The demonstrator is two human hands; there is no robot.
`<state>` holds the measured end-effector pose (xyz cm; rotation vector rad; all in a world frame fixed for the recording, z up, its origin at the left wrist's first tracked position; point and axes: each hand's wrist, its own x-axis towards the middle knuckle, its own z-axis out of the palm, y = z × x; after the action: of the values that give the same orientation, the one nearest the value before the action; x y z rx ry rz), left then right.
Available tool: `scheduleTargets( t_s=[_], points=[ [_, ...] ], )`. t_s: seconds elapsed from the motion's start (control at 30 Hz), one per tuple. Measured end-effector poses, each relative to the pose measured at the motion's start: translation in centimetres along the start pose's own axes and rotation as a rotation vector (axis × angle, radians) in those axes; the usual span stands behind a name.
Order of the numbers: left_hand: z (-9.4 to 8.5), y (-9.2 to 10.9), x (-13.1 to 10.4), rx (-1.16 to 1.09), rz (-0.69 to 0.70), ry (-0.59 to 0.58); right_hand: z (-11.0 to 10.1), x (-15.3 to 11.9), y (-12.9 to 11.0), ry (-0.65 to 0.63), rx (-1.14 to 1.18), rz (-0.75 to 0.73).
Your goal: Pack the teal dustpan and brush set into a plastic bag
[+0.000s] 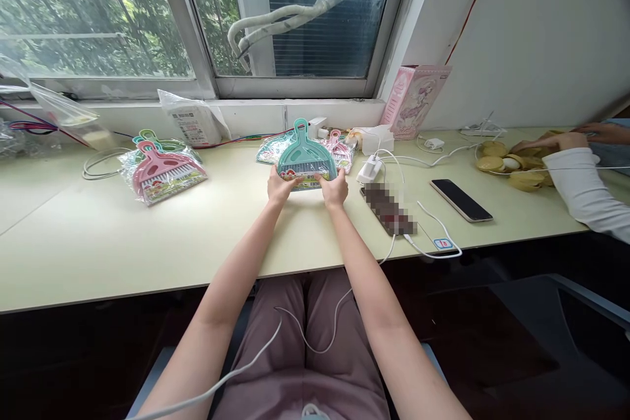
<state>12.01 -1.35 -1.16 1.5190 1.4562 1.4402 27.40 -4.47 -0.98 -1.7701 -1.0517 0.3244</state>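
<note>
A teal dustpan and brush set (pixel 306 156) in clear wrapping is held between my two hands above the table. My left hand (pixel 281 185) grips its lower left corner, thumb across the front. On the lower right corner, my right hand (pixel 333 188) has the same kind of grip. Behind it lie more wrapped sets: a teal one (pixel 268 149) to the left and a pink one (pixel 340 149) to the right, both partly hidden. Farther left is a pile of wrapped sets with a pink dustpan (pixel 165 170) on top and green handles behind it.
To the right are a white charger (pixel 369 169) with cables, a phone (pixel 388 210) and a second phone (pixel 461 200). A pink box (pixel 414 102) stands by the window. At the far right, another person's hand (pixel 556 142) touches yellow round pieces (pixel 492 156). A white packet (pixel 191 121) leans at the sill.
</note>
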Motion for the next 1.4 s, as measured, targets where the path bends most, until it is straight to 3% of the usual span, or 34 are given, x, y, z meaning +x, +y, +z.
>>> scheduleTargets(
  t_s=[0.2, 0.33, 0.53, 0.8, 1.03, 1.23, 1.4],
  points=[
    [0.1, 0.5, -0.6, 0.148, -0.057, 0.035, 0.5, -0.9, 0.0, 0.016, -0.209, -0.150],
    [0.3, 1.2, -1.4, 0.224, -0.052, 0.026, 0.5, -1.1, 0.0, 0.051, -0.234, -0.147],
    [0.6, 1.8, -1.8, 0.157, 0.005, -0.023, 0.1, -1.0, 0.1, 0.160, -0.234, -0.143],
    [0.4, 2.1, -1.7, 0.240, -0.079, 0.028, 0.4, -1.1, -0.1, 0.146, -0.218, -0.158],
    [0.7, 1.3, -1.1, 0.137, -0.065, 0.023, 0.1, -0.9, -0.1, 0.145, -0.192, -0.148],
    [0.2, 0.7, 0.0, -0.093, 0.085, -0.067, -0.3, -0.4, 0.1, 0.124, -0.065, -0.135],
    [-0.3, 0.6, 0.8, -0.140, 0.075, -0.120, -0.6, 0.1, 0.4, 0.072, 0.004, -0.139]
  ],
)
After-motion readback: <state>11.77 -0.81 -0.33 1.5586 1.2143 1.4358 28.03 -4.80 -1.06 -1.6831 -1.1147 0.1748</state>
